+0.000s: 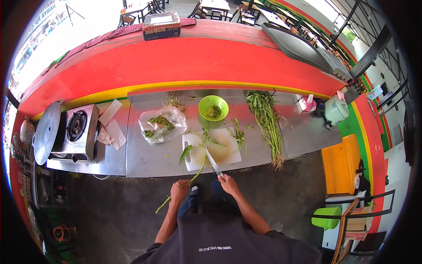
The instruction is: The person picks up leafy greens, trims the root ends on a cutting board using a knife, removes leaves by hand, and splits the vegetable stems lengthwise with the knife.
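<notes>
My left hand is closed around a long green stem, whose leafy top lies over the white cutting board. In my right hand is a knife, its blade pointing forward over the board beside the stem. Behind the board stands a green bowl with chopped greens inside. A clear plastic bag of chopped greens sits to the left. Loose leafy sprigs lie at the board's right edge. Farther right is a bunch of leafy stalks with roots toward me.
On the steel counter, a gas stove with a large round lid stands left, near papers. A pink tissue pack and green appliance are at right. A red ledge runs behind, holding a box.
</notes>
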Demonstrator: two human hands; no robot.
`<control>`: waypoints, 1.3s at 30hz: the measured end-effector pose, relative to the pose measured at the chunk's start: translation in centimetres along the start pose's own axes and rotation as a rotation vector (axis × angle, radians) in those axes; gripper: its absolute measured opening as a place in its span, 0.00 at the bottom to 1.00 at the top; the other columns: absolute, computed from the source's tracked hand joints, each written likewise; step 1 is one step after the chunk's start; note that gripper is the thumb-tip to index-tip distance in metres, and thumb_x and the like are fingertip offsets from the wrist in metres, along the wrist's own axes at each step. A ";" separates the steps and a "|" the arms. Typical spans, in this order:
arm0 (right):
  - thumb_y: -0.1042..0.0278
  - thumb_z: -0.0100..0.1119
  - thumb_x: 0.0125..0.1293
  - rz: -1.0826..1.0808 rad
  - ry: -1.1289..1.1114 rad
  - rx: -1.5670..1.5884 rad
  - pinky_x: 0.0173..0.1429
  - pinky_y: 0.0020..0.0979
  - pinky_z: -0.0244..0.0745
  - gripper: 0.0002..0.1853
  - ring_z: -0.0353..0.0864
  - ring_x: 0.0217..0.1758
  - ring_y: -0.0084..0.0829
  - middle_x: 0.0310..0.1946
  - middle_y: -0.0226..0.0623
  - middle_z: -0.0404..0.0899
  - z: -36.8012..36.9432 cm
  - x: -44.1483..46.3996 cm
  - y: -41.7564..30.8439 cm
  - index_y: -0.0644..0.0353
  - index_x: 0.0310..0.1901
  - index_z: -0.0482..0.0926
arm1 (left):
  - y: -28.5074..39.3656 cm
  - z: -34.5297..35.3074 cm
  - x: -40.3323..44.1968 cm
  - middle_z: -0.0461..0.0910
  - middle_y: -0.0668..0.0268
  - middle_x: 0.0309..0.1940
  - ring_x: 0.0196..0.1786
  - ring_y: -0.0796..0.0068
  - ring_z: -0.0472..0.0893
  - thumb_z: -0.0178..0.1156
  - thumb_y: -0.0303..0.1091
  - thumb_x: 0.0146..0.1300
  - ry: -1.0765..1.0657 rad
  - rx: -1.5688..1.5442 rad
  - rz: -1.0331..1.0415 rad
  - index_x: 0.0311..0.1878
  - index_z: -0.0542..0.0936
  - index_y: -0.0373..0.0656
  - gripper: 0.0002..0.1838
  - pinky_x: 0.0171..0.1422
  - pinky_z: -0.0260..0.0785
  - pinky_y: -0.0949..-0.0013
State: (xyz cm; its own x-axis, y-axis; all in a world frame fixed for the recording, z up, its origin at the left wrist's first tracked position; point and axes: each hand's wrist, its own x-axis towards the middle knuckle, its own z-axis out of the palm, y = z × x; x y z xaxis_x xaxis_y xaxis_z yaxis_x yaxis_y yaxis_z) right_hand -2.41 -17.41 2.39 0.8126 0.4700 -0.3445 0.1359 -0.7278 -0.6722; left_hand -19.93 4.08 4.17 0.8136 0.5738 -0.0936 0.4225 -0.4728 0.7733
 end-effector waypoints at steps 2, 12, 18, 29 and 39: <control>0.45 0.53 0.71 0.023 -0.020 0.007 0.44 0.44 0.73 0.24 0.83 0.39 0.50 0.30 0.48 0.82 -0.6 0.0 -0.4 0.62 0.38 0.79 | 0.2 -0.3 0.0 0.84 0.56 0.36 0.41 0.51 0.84 0.65 0.36 0.59 -0.007 -0.012 -0.021 0.44 0.87 0.47 0.11 0.45 0.76 0.55; 0.45 0.50 0.75 0.304 -0.321 0.492 0.16 0.22 0.53 0.20 0.56 0.15 0.15 0.18 0.22 0.60 -2.4 -0.4 -2.1 0.56 0.38 0.74 | -0.8 0.1 -0.4 0.85 0.55 0.39 0.42 0.50 0.84 0.66 0.37 0.59 0.004 -0.047 -0.050 0.45 0.87 0.46 0.12 0.46 0.76 0.55; 0.46 0.48 0.76 0.371 -0.412 0.618 0.17 0.21 0.50 0.20 0.54 0.15 0.13 0.18 0.20 0.58 -3.8 -0.8 -2.8 0.56 0.38 0.72 | -0.9 0.2 -0.6 0.85 0.54 0.39 0.43 0.50 0.84 0.66 0.37 0.59 -0.013 -0.068 -0.077 0.45 0.87 0.46 0.12 0.47 0.76 0.56; 0.44 0.48 0.76 0.467 -0.531 0.704 0.18 0.21 0.49 0.21 0.53 0.15 0.12 0.17 0.18 0.56 -5.2 -0.7 -2.6 0.56 0.38 0.71 | -0.6 -0.1 -1.0 0.85 0.52 0.40 0.44 0.51 0.85 0.66 0.36 0.59 -0.053 -0.056 -0.100 0.46 0.87 0.44 0.13 0.49 0.75 0.58; 0.45 0.48 0.75 0.378 -0.433 0.513 0.19 0.33 0.66 0.22 0.70 0.15 0.27 0.18 0.31 0.70 -2.6 -0.8 -1.6 0.60 0.37 0.72 | -1.2 1.1 -1.0 0.86 0.54 0.37 0.39 0.55 0.85 0.67 0.37 0.59 0.001 -0.066 -0.062 0.46 0.87 0.44 0.13 0.45 0.76 0.60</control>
State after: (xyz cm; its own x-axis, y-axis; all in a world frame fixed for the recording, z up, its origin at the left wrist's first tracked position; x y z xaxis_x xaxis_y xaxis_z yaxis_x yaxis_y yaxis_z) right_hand -1.83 -17.93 5.44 0.4431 0.4662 -0.7658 -0.4727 -0.6043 -0.6414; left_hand -20.81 3.40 2.65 0.7864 0.6012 -0.1422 0.4446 -0.3909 0.8059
